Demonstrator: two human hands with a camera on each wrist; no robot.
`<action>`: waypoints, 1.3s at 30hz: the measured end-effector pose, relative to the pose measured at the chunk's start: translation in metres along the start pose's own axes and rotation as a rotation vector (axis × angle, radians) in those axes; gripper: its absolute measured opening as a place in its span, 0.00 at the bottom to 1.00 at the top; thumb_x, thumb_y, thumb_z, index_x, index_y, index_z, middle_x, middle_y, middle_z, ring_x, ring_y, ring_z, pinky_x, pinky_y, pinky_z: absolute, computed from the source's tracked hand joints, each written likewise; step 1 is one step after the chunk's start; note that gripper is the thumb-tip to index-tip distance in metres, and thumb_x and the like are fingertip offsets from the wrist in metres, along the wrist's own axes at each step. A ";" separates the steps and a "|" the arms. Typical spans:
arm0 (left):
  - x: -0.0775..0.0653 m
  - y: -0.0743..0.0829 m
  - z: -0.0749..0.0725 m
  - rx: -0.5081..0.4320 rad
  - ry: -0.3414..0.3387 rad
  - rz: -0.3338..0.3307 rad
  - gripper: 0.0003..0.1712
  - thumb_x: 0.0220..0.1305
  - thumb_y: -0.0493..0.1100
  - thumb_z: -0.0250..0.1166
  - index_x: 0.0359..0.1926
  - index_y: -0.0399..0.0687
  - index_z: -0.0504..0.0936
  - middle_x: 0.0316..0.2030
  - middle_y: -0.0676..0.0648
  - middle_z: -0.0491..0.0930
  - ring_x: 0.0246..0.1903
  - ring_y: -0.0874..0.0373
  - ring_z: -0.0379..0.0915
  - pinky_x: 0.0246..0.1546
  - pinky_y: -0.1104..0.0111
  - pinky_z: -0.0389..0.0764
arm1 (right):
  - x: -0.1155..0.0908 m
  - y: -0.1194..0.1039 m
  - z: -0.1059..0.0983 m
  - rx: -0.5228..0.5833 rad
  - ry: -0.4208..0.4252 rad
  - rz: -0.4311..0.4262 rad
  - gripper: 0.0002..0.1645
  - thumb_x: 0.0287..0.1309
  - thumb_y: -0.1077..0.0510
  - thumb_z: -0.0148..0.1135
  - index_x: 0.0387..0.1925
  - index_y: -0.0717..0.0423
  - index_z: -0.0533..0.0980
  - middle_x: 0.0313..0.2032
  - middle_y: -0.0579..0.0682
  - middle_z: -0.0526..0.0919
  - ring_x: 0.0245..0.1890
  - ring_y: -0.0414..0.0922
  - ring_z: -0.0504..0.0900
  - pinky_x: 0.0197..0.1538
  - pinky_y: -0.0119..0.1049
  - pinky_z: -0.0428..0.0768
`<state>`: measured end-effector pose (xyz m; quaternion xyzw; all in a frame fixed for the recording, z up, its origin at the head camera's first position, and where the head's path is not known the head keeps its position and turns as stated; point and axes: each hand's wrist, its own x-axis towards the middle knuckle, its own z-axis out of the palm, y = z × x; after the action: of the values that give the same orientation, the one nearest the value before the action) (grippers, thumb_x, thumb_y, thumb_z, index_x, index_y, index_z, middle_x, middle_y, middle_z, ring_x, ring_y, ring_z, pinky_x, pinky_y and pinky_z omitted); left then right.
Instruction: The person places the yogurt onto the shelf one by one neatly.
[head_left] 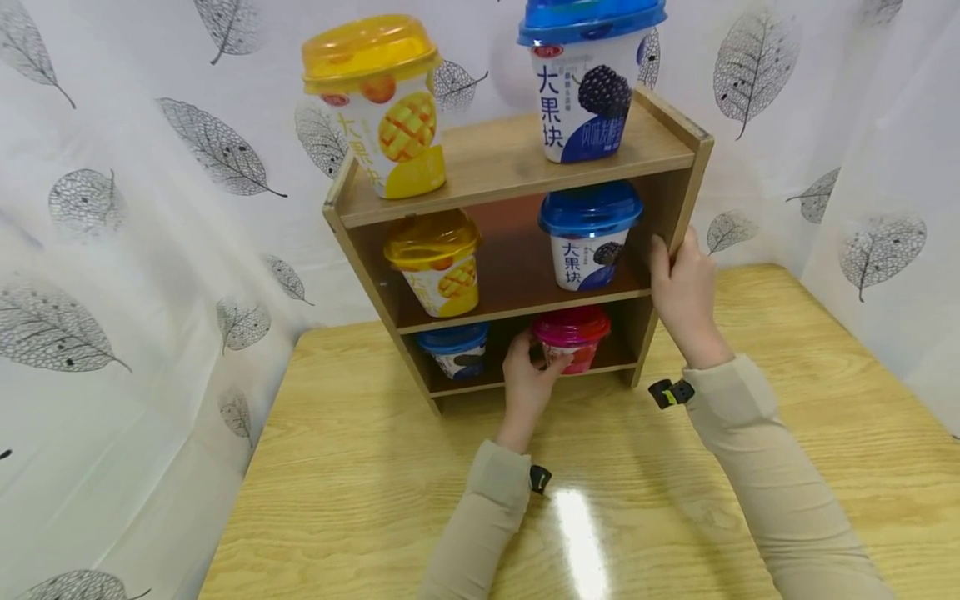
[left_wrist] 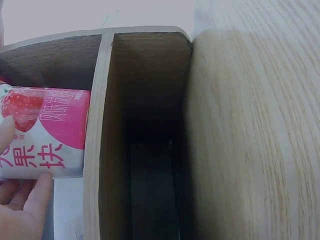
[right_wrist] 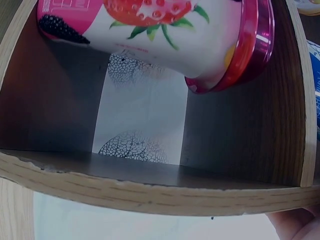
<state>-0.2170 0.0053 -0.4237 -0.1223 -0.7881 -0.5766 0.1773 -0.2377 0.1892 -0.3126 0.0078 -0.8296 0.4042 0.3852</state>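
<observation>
My left hand (head_left: 529,382) grips a yogurt cup with a pink lid (head_left: 573,330) at the right of the bottom shelf, thumb across its front. Strawberries and pink lettering show on this cup (left_wrist: 55,132) in the left wrist view, where its base is against the shelf board. My right hand (head_left: 688,293) holds the right side panel of the small wooden shelf rack (head_left: 487,200) at middle-shelf height. Only part of that hand (right_wrist: 299,226) shows in the right wrist view, outside the panel; the pink-lidded cup (right_wrist: 165,42) lies inside the compartment.
A blue-lidded cup (head_left: 456,348) stands at the bottom left. On the middle shelf are a yellow-lidded cup (head_left: 438,271) and a blue-lidded cup (head_left: 590,242). Up top stand another yellow-lidded cup (head_left: 382,108) and blue-lidded cup (head_left: 585,92). The rack stands on a wooden table (head_left: 360,483).
</observation>
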 end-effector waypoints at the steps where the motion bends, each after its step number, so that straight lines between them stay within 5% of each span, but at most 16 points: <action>1: 0.000 0.000 0.001 -0.010 -0.001 -0.001 0.30 0.47 0.42 0.69 0.51 0.37 0.70 0.44 0.43 0.72 0.43 0.54 0.71 0.35 0.70 0.77 | 0.000 0.000 0.000 0.000 0.002 0.000 0.21 0.62 0.55 0.44 0.41 0.74 0.67 0.34 0.71 0.77 0.29 0.64 0.77 0.31 0.56 0.74; 25: 0.011 0.001 0.018 -0.049 0.050 0.002 0.25 0.47 0.39 0.68 0.48 0.36 0.72 0.43 0.42 0.73 0.44 0.54 0.71 0.36 0.72 0.76 | -0.003 -0.003 0.003 -0.002 0.019 -0.020 0.21 0.61 0.55 0.46 0.40 0.74 0.68 0.32 0.72 0.77 0.29 0.65 0.76 0.30 0.56 0.73; 39: -0.006 -0.007 -0.003 0.050 0.012 0.007 0.28 0.52 0.43 0.66 0.52 0.36 0.70 0.48 0.41 0.72 0.49 0.52 0.68 0.43 0.65 0.75 | -0.001 -0.002 -0.001 0.012 -0.013 -0.017 0.21 0.62 0.57 0.45 0.42 0.75 0.67 0.35 0.72 0.76 0.31 0.64 0.76 0.33 0.56 0.73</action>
<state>-0.2145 0.0002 -0.4317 -0.1172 -0.8008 -0.5567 0.1872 -0.2357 0.1884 -0.3115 0.0197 -0.8295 0.4057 0.3833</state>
